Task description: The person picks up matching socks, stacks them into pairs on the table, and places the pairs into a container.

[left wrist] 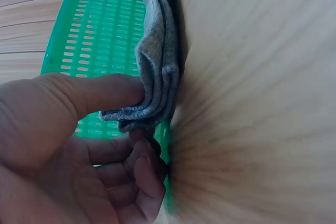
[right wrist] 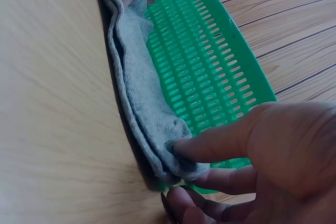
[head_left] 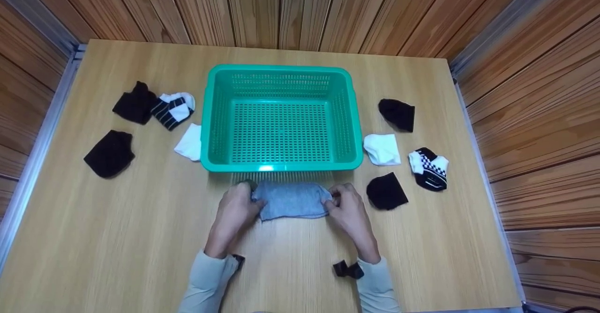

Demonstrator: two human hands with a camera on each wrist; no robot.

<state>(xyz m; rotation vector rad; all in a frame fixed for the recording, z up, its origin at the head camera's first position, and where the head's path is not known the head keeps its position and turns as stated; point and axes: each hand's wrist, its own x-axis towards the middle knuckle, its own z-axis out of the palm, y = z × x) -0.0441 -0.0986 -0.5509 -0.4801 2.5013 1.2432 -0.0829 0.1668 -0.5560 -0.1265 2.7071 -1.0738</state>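
Observation:
A grey-blue sock point(head_left: 293, 201), folded in layers, lies flat on the table just in front of the green basket. At its left end my left hand point(head_left: 236, 208) pinches the cloth. The left wrist view shows the thumb point(left wrist: 113, 92) on top of the stacked layers and the other fingers curled beneath. My right hand point(head_left: 349, 212) grips the opposite end between thumb and fingers. In the right wrist view the sock point(right wrist: 139, 82) stretches from one hand to the other, with long layered edges along the table side.
The green basket point(head_left: 281, 167) stands behind the sock, with nothing inside it. On the left are black socks point(head_left: 110, 154), a striped sock point(head_left: 172, 111) and a white sock point(head_left: 190, 143). Black socks point(head_left: 387, 192), a white sock point(head_left: 382, 149) and a checkered sock point(head_left: 429, 170) lie right.

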